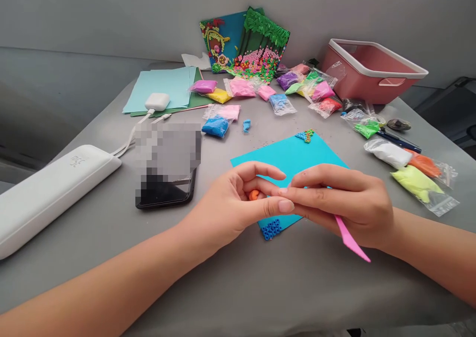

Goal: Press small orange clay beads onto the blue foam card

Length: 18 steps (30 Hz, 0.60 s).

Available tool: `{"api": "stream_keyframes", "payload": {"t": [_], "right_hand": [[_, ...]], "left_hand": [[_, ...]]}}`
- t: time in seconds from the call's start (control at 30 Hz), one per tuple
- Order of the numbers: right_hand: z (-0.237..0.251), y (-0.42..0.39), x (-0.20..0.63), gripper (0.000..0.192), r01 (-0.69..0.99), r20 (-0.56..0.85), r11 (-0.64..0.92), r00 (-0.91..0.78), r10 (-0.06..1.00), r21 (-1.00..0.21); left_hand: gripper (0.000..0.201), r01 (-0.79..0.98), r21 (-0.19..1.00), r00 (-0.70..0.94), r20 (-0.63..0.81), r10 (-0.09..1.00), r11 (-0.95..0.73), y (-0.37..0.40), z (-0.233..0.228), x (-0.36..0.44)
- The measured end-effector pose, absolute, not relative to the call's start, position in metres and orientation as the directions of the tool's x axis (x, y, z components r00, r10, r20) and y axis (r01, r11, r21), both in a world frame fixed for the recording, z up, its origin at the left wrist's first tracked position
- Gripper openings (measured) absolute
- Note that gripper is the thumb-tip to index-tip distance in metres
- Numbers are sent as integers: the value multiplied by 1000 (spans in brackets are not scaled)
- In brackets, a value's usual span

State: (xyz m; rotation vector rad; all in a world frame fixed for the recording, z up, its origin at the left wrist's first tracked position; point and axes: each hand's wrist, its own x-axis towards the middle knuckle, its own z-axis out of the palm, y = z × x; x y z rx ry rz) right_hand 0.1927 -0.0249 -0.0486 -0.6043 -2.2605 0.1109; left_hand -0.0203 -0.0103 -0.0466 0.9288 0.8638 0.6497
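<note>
My left hand (238, 198) is curled around a small lump of orange clay (254, 195), which shows between its fingers and palm. My right hand (338, 198) holds a pink plastic clay tool (351, 240), its pointed end sticking out below the fingers. The fingertips of both hands meet; whatever lies between them is too small to make out. Beneath the hands lies a bright blue sheet (282, 161). A patch of small blue clay rings (271, 229) covers its near corner, and orange, green and blue clay bits (305, 136) decorate its far corner.
Bagged clay (241, 86) in several colours spreads across the back and right. A pink basket (372, 86) stands back right, beside decorated clay pictures (264, 44). To the left are a black phone (167, 191), a white power bank (55, 193) with cable, and light blue sheets (163, 84).
</note>
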Motion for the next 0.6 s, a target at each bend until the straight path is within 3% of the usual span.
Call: {"api": "stream_keyframes", "payload": {"t": [0.1, 0.3, 0.47, 0.6], "right_hand": [[-50, -27, 192, 18, 389, 685, 877, -559, 467, -282], [-47, -23, 190, 20, 445, 702, 862, -533, 472, -242], [-48, -19, 191, 12, 465, 692, 852, -532, 488, -243], [-52, -20, 194, 21, 442, 681, 867, -563, 468, -231]], "left_hand": [[48, -115, 885, 504, -340, 794, 452, -11, -48, -21], [23, -163, 930, 441, -229, 868, 329, -12, -54, -26], [43, -122, 924, 423, -282, 861, 362, -13, -50, -26], [65, -124, 898, 440, -331, 835, 422, -14, -48, -24]]}}
